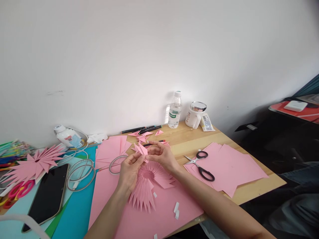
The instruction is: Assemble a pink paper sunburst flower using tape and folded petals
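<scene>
Between my two hands is a small folded pink paper piece, held up above the sheet. The fingers of my left hand pinch it from the left and below. From the right, my right hand closes its thumb and fingers on it. Just beneath lies a pleated pink paper fan ring, partly hidden by my hands, with sharp points and a round hole. It rests on a large pink sheet. A roll of tape lies beside my left hand.
Black-handled scissors lie on pink sheets at right. A water bottle and mug stand by the wall. Left are a phone, a coiled cable and a pink paper pinwheel. White scraps lie in front.
</scene>
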